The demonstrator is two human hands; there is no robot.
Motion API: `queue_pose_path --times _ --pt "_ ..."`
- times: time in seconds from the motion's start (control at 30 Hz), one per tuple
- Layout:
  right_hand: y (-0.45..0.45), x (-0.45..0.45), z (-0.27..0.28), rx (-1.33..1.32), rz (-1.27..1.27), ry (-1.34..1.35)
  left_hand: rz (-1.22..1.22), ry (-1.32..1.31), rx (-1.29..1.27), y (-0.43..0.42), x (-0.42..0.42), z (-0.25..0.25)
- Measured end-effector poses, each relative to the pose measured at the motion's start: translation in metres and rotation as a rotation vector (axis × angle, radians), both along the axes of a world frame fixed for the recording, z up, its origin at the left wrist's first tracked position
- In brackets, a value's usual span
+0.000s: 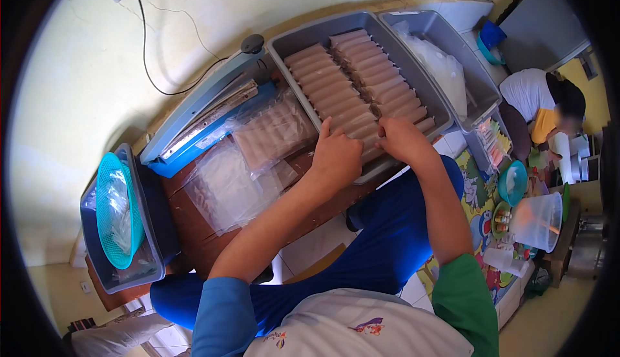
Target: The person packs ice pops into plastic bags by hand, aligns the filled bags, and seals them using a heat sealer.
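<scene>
Both hands are at the near end of a grey tray (294, 76) that holds two rows of filled plastic tubes (321, 82), pinkish-brown with tied ends. My left hand (338, 153) lies at one end of the nearest tubes, index finger stretched along them and the other fingers curled in. Across from it, my right hand (402, 139) has its fingers bent around the opposite ends. A few tubes show between the hands. Left of the tray, a clear bag packed with tubes (274, 131) rests on the brown table (194, 228), beside flat clear plastic bags (226, 179).
A blue bag sealer (200, 131) stands behind the bags. At left, a turquoise basket (132, 228) sits on a dark bin (155, 260). A second grey tray (478, 66) holds clear plastic. Another person (529, 95) bends over at right, near bowls and a clear tub (539, 218).
</scene>
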State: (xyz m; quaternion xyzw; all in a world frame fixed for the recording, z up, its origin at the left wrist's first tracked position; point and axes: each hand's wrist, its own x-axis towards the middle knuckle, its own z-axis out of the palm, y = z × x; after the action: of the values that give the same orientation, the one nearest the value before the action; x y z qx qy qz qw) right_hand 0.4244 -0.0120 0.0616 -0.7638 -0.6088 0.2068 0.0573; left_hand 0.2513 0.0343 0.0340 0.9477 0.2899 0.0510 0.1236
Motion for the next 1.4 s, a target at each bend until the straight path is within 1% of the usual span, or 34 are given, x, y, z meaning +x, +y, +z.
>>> queue_pose_path --times 0.1,0.23,0.33,0.4,0.43,0.5,0.53,0.6,0.63,0.7,0.73,0.77,0.8,0.83,0.87,0.9,0.93,0.97,1.0,1.03,1.07,1.1,1.13,1.17,1.23,1.27,1.33,1.4 --pt "0.001 0.01 -0.021 -0.012 0.014 -0.037 0.006 0.068 -0.004 -0.002 0.007 0.002" --pt "0.003 0.007 -0.025 -0.075 0.01 -0.043 0.013 0.112 0.046 -0.002 0.013 -0.003" --pt "0.003 0.006 -0.024 -0.077 0.072 -0.089 0.031 0.118 0.013 -0.002 0.013 -0.001" --pt "0.002 0.008 -0.022 -0.011 0.046 -0.021 0.034 0.102 0.014 -0.002 0.013 -0.003" --pt "0.002 0.007 -0.018 -0.01 0.049 -0.022 0.034 0.084 0.015 -0.002 0.013 -0.004" --pt "0.002 0.005 -0.008 -0.002 -0.026 0.095 0.026 0.089 0.017 0.0 0.012 -0.004" --pt "0.001 0.006 -0.008 -0.001 -0.025 0.096 0.014 0.095 0.018 0.0 0.012 -0.004" --pt "0.001 0.009 -0.008 0.055 -0.056 0.206 0.011 0.095 0.002 0.001 0.012 -0.006" --pt "0.001 0.009 -0.005 0.057 -0.054 0.207 0.009 0.095 -0.015 0.001 0.011 -0.003" --pt "0.001 0.008 0.001 0.122 -0.088 0.353 -0.003 0.111 -0.016 0.002 0.01 0.002" --pt "0.002 0.009 -0.001 0.123 -0.088 0.354 -0.015 0.127 -0.02 0.001 0.009 0.005" --pt "0.002 0.011 -0.005 0.18 -0.087 0.416 -0.015 0.128 -0.018 0.001 0.007 0.001" --pt "0.003 0.012 -0.009 0.237 -0.086 0.479 -0.016 -0.011 -0.043 0.002 0.005 -0.005" --pt "0.005 0.012 -0.01 0.24 -0.085 0.482 -0.017 -0.15 -0.067 0.003 0.002 -0.008" --pt "0.007 0.012 -0.01 0.307 -0.099 0.563 -0.015 -0.147 -0.062 0.005 -0.001 -0.01" --pt "0.009 0.011 -0.009 0.374 -0.113 0.643 -0.019 -0.29 -0.22 0.009 -0.003 -0.011" --pt "0.009 0.008 -0.006 0.376 -0.109 0.646 -0.023 -0.434 -0.379 0.01 -0.007 -0.005" --pt "0.01 0.003 0.001 0.433 -0.115 0.798 -0.018 -0.433 -0.374 0.009 -0.01 0.001" --pt "0.011 -0.001 0.006 0.488 -0.119 0.952 0.038 -0.566 -0.609 0.008 -0.015 0.007" --pt "0.011 -0.005 0.008 0.488 -0.108 0.959 0.097 -0.698 -0.843 0.006 -0.02 0.014" --pt "0.01 -0.011 0.009 0.487 -0.077 1.077 0.108 -0.699 -0.834 0.005 -0.025 0.014" --pt "0.01 -0.018 0.009 0.482 -0.044 1.196 0.122 -0.771 -0.928 0.003 -0.031 0.013" --pt "0.009 -0.024 0.009 0.48 -0.031 1.204 0.136 -0.846 -1.02 0.002 -0.037 0.012" --pt "0.008 -0.031 0.009 0.426 0.002 1.21 0.147 -0.849 -1.009 -0.001 -0.044 0.011" --pt "0.007 -0.045 0.005 0.363 0.045 1.221 0.243 -0.939 -1.098 -0.009 -0.061 0.009" --pt "0.008 -0.052 -0.001 0.318 0.089 1.193 0.254 -0.945 -1.089 -0.012 -0.07 0.009" --pt "0.009 -0.071 -0.007 0.265 0.15 1.164 0.386 -0.94 -1.104 -0.019 -0.09 0.01" --pt "0.007 -0.095 -0.01 0.141 0.126 1.283 0.409 -0.943 -1.074 -0.025 -0.111 0.01"
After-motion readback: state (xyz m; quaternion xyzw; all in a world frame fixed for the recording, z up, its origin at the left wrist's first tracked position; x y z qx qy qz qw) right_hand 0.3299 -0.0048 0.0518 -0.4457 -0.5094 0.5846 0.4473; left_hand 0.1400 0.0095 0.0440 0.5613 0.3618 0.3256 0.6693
